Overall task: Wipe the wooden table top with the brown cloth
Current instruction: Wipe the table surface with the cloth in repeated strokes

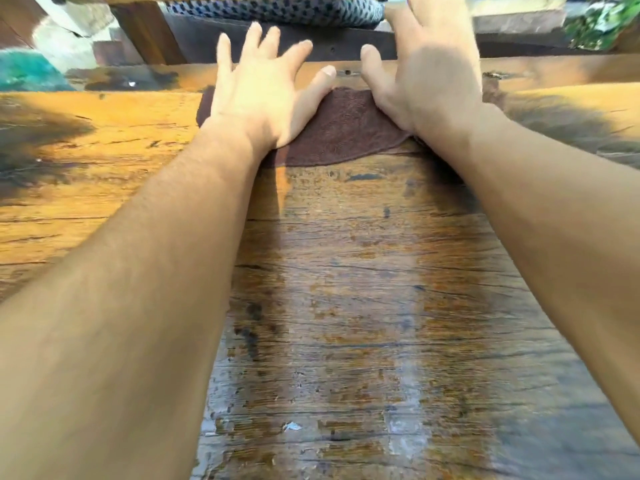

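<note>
A worn, sunlit wooden counter [329, 289] shines wet down its middle. The brown cloth [343, 129] lies flat at the far edge. The left hand [263, 98] and right hand [429, 81] press on it with fingers straight and spread, gripping nothing. It looks soft, light and limp, so flat palms should push it best. Patterned fabric [277, 8] and a plant [602, 22] sit beyond the far edge, out of the way.
</note>
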Demonstrator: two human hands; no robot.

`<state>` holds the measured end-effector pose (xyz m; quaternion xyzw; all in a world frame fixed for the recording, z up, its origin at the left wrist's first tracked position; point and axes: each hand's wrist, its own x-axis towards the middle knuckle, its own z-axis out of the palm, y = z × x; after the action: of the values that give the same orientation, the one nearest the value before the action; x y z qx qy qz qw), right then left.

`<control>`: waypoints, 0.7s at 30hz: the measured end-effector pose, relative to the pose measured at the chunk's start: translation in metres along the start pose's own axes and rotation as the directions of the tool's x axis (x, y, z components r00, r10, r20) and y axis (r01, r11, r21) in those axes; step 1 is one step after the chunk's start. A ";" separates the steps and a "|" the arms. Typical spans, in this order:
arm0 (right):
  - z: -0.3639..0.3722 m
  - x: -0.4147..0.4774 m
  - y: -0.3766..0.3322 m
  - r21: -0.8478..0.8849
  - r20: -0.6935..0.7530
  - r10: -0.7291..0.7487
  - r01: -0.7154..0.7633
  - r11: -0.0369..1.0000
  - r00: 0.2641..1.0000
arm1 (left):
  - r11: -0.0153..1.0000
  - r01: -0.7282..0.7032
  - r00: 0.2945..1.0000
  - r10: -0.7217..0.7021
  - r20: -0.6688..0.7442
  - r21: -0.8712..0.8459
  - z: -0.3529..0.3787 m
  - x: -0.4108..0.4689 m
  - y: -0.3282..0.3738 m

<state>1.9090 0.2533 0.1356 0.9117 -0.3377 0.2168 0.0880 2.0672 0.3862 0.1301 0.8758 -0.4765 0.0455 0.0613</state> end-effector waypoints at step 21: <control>-0.083 -0.195 -0.046 0.106 0.478 0.036 -0.099 0.989 0.877 | 0.999 -0.009 0.983 0.017 0.184 -0.047 -0.020 -0.216 -0.003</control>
<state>1.7791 0.4260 0.1201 0.9284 -0.3661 0.0108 -0.0633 1.9527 0.5701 0.1197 0.8715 -0.4868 -0.0463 0.0369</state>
